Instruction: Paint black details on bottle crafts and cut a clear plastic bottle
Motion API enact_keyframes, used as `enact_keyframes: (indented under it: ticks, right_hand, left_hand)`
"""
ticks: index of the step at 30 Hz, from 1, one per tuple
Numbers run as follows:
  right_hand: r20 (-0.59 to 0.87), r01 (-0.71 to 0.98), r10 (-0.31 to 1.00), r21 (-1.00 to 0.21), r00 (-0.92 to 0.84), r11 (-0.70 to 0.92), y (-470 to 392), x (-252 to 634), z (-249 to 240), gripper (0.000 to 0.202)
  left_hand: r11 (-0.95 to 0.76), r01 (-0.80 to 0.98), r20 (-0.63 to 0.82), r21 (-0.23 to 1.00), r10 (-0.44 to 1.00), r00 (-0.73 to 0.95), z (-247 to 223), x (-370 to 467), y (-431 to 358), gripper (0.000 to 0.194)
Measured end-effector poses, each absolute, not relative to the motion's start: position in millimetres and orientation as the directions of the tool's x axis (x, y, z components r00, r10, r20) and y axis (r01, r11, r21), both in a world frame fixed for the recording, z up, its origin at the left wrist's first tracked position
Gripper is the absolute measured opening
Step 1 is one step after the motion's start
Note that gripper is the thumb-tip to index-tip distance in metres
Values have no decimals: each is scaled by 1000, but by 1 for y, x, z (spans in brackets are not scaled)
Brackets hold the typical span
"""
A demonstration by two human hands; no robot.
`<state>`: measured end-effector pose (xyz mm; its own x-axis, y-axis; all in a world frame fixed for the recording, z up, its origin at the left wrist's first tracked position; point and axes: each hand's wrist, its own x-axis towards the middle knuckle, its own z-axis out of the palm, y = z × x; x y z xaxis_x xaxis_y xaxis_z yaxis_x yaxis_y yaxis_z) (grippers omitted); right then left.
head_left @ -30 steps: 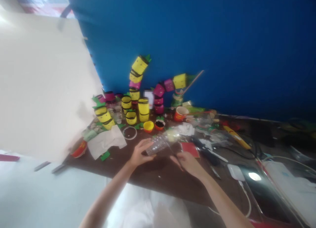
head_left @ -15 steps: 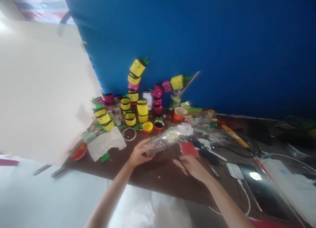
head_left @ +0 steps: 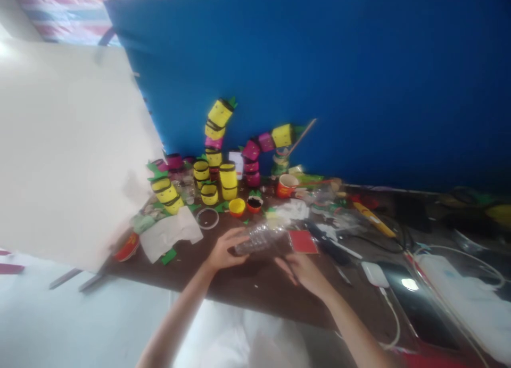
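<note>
A clear ribbed plastic bottle (head_left: 259,237) lies tilted above the table, its far end up and to the right. My left hand (head_left: 224,252) is wrapped around its near end. My right hand (head_left: 305,275), just right of the bottle, is closed on a thin dark tool. Blur hides what kind of tool it is; its slim front part points up and left toward the bottle. Beyond my right hand lies a red square card (head_left: 303,241). White crumpled paper (head_left: 294,210) sits behind the bottle.
Yellow-and-black cup stacks (head_left: 228,181) and a curved purple stack (head_left: 252,166) stand at the back. A clear ring (head_left: 207,218), white paper (head_left: 171,234) and a red paper cup (head_left: 128,247) are left. Rightward lie a yellow knife (head_left: 374,219), a white charger (head_left: 375,275) and a phone (head_left: 417,304).
The bottle now lies a little flatter. My right hand has shifted slightly left, closer to the bottle, still holding the tool. The whole view has moved slightly.
</note>
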<state>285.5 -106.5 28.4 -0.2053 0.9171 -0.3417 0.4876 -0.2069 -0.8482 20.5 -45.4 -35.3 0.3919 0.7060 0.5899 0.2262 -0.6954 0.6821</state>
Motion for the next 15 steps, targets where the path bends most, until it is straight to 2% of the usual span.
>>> enact_keyframes:
  ticks: [6, 9, 12, 15]
  right_hand:
    - [-371, 467, 897, -854, -238, -230, -114, 290, 28, 50]
    - [-379, 518, 882, -833, -279, -195, -116, 298, 38, 50]
    - [-269, 556, 947, -821, -175, -131, -113, 305, 46, 45]
    - [-41, 618, 999, -785, 25, -47, -97, 306, 44, 36]
  left_hand:
    - [-667, 233, 554, 707, 728, 405, -32, 21, -46, 50]
    - [-636, 181, 558, 751, 756, 341, -29, 20, -44, 51]
    - [-522, 11, 506, 853, 832, 226, -25, 18, -43, 56]
    - [-320, -180, 337, 930, 938, 76, -23, 15, -42, 63]
